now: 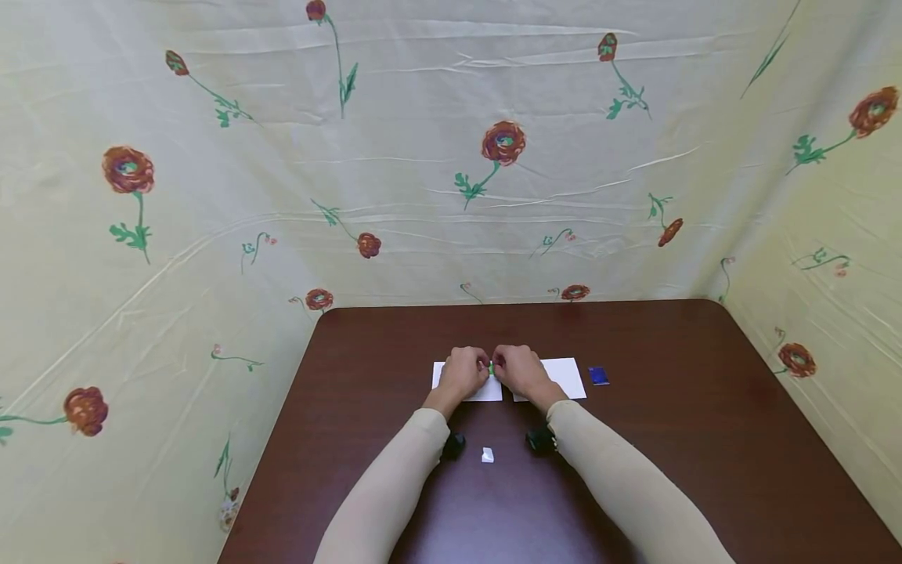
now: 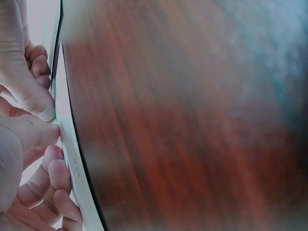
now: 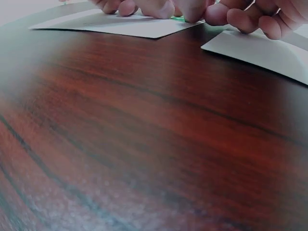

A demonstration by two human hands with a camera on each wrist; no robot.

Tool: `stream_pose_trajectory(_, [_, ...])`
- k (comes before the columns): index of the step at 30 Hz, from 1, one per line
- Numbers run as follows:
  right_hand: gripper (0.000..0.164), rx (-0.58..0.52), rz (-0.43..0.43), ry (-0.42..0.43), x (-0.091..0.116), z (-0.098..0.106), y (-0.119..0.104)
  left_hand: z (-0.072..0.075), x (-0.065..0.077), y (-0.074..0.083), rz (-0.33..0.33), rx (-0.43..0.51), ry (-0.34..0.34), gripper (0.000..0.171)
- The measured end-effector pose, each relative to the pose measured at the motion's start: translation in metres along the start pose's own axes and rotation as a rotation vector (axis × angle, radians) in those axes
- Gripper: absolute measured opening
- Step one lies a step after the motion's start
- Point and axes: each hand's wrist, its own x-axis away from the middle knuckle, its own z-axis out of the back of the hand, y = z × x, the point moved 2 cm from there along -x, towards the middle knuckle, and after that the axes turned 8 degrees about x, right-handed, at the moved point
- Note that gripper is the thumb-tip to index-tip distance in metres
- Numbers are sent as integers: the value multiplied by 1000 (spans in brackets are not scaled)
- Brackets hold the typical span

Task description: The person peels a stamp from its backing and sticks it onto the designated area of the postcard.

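My left hand (image 1: 465, 372) and right hand (image 1: 520, 370) meet over two white cards, thumbs and fingertips almost together. Between them, both hands pinch a small bright green piece (image 1: 491, 368); the fingers cover most of it, and I cannot tell its kind. The left card (image 1: 486, 393) lies under my left hand, and the right card (image 1: 566, 377) is partly beneath my right. In the right wrist view, a sliver of green shows at the fingertips, close over the left card (image 3: 130, 29). The left wrist view catches thumbs and curled fingers along a card's edge (image 2: 67, 134).
A small dark blue packet (image 1: 598, 376) lies right of the right card. Nearer the body, a little white scrap (image 1: 488, 455) rests on the brown table (image 1: 676, 439) between the forearms. Flower-patterned cloth (image 1: 423, 172) hangs behind the table and along its sides.
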Motion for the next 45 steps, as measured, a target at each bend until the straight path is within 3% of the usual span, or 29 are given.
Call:
stream_pose_trajectory(13, [17, 35, -52, -63, 1, 3, 0, 3, 0, 0, 8, 16, -21, 8])
stream_pose_trajectory(27, [14, 43, -63, -74, 3, 7, 0, 1, 1, -1, 29, 40, -39, 9])
stream_pose_trajectory(45, [19, 42, -44, -60, 4, 6, 2, 2, 4, 0, -3, 23, -31, 17])
